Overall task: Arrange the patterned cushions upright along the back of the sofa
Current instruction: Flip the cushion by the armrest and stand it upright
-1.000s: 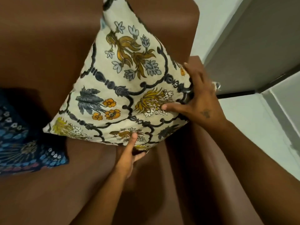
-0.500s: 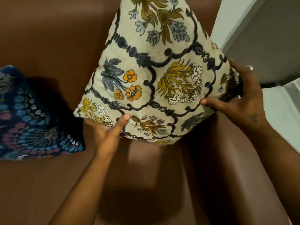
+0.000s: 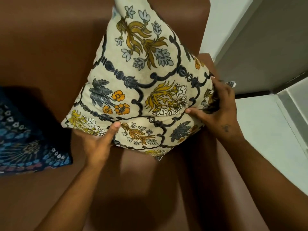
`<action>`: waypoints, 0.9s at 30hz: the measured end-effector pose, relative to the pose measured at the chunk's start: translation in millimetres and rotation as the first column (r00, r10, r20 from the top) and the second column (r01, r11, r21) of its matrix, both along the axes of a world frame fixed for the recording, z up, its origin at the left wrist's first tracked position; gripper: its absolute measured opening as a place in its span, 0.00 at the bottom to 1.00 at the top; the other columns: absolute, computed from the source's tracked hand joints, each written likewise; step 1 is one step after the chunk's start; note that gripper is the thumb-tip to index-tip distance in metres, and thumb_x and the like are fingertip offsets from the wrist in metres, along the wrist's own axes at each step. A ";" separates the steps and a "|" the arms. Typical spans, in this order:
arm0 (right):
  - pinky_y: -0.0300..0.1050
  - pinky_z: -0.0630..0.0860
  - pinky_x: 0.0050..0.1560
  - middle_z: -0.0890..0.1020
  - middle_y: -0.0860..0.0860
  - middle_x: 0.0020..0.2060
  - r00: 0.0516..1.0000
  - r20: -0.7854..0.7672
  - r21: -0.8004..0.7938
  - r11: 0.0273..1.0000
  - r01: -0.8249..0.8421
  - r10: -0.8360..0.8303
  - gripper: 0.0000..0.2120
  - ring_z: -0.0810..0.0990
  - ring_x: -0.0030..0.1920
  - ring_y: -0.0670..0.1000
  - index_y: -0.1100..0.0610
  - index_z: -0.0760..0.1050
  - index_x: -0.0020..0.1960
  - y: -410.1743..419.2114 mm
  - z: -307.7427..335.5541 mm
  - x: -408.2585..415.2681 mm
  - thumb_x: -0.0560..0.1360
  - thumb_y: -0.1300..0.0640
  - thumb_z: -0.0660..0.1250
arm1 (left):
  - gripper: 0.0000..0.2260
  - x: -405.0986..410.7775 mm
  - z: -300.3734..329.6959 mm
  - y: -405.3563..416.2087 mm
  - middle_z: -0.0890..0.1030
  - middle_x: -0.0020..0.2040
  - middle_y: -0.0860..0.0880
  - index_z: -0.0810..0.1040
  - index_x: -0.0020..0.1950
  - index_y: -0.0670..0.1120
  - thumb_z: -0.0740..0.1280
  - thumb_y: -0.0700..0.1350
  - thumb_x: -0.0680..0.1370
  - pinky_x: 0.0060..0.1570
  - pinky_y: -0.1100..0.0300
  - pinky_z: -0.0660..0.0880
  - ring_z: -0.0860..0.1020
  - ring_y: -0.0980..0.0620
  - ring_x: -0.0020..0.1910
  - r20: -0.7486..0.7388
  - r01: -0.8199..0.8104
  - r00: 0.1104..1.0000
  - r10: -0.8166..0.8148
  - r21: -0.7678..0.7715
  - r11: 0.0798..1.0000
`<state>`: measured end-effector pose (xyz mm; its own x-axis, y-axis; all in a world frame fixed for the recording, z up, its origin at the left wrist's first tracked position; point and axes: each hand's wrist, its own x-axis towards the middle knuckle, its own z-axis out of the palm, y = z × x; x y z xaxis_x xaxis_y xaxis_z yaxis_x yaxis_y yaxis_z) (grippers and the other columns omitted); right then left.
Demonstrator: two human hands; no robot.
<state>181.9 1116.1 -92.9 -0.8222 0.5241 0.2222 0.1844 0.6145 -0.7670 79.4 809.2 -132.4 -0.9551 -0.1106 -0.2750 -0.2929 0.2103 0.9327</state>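
Note:
A cream cushion [image 3: 141, 84] with yellow, orange and grey-blue flowers and dark scrollwork is held on one corner against the brown sofa back [image 3: 50, 44], by the right armrest. My left hand [image 3: 98, 144] grips its lower left edge, thumb on the front. My right hand [image 3: 220, 110] grips its right corner, fingers wrapped behind. Its bottom corner hangs just above the seat [image 3: 133, 189]. A dark blue patterned cushion [image 3: 25, 139] leans at the far left, partly cut off by the frame edge.
The sofa's right armrest [image 3: 216, 172] runs along the right under my forearm. Beyond it is a pale tiled floor [image 3: 266, 130] and a grey wall or door [image 3: 275, 39] with a dark bottom strip.
The cream cushion has come lower and back against the sofa corner. My left hand has slid left along its lower edge since a second ago. My right hand keeps hold of the right corner.

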 end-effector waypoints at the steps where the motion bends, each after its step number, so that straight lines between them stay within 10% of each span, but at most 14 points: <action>1: 0.24 0.67 0.67 0.67 0.42 0.69 1.000 0.007 -0.008 1.000 0.007 -0.007 0.47 0.66 0.67 0.27 0.40 0.65 0.78 0.2 1.0 -0.1 0.64 0.34 0.81 | 0.52 -1.8 -0.3 -0.5 0.71 0.74 0.53 0.47 0.83 0.43 0.78 0.46 0.70 0.71 0.57 0.74 0.74 0.54 0.70 -0.023 -0.012 1.000 0.012 0.027 1.000; 7: 0.54 0.74 0.74 0.67 0.42 0.71 0.997 0.072 -0.097 0.995 0.027 -0.020 0.48 0.70 0.74 0.48 0.42 0.65 0.80 -3.9 -3.5 3.6 0.65 0.34 0.80 | 0.46 1.8 2.3 4.5 0.72 0.71 0.50 0.52 0.82 0.41 0.78 0.43 0.73 0.49 0.86 0.67 0.72 0.54 0.69 -0.029 0.009 1.000 -0.010 -0.030 1.000; 14: 0.58 0.75 0.71 0.67 0.51 0.71 0.965 0.035 0.135 0.958 0.253 -0.260 0.36 0.68 0.72 0.54 0.49 0.72 0.69 -38.3 1.7 9.3 0.68 0.39 0.82 | 0.59 -0.5 13.5 -3.5 0.58 0.78 0.42 0.49 0.79 0.40 0.83 0.55 0.62 0.70 0.74 0.65 0.65 0.53 0.72 -0.163 -0.119 0.981 0.105 -0.083 0.989; 18: 0.32 0.73 0.59 0.79 0.59 0.57 0.974 0.038 0.226 0.951 0.209 -0.223 0.12 0.69 0.55 0.43 0.60 0.83 0.58 -61.6 -5.0 15.2 0.77 0.56 0.77 | 0.49 1.1 10.3 -23.0 0.64 0.72 0.39 0.65 0.73 0.39 0.80 0.62 0.61 0.67 0.78 0.62 0.66 0.59 0.63 -0.269 -0.008 0.962 -0.056 -0.231 0.973; 21: 0.56 0.80 0.58 0.77 0.60 0.60 0.980 0.044 0.184 0.966 0.181 -0.192 0.13 0.78 0.59 0.57 0.60 0.80 0.65 -74.8 -10.1 15.9 0.80 0.61 0.72 | 0.46 -3.7 9.7 -28.1 0.65 0.72 0.44 0.68 0.73 0.47 0.80 0.63 0.61 0.68 0.76 0.62 0.67 0.57 0.66 -0.250 0.075 0.960 -0.125 -0.201 0.977; 27: 0.62 0.80 0.65 0.78 0.53 0.69 0.967 0.045 0.024 0.968 0.251 -0.252 0.24 0.80 0.67 0.58 0.42 0.75 0.73 -108.2 0.5 32.1 0.80 0.58 0.73 | 0.38 1.8 6.5 -57.6 0.66 0.77 0.51 0.72 0.74 0.55 0.80 0.58 0.67 0.69 0.57 0.76 0.69 0.53 0.76 -0.259 0.164 0.952 -0.166 -0.029 0.986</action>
<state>214.0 1007.9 -92.4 -0.6740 0.7118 0.1978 0.3705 0.5574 -0.7430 81.2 751.6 -125.9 -0.9984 0.0537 -0.0150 -0.0015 0.2417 0.9704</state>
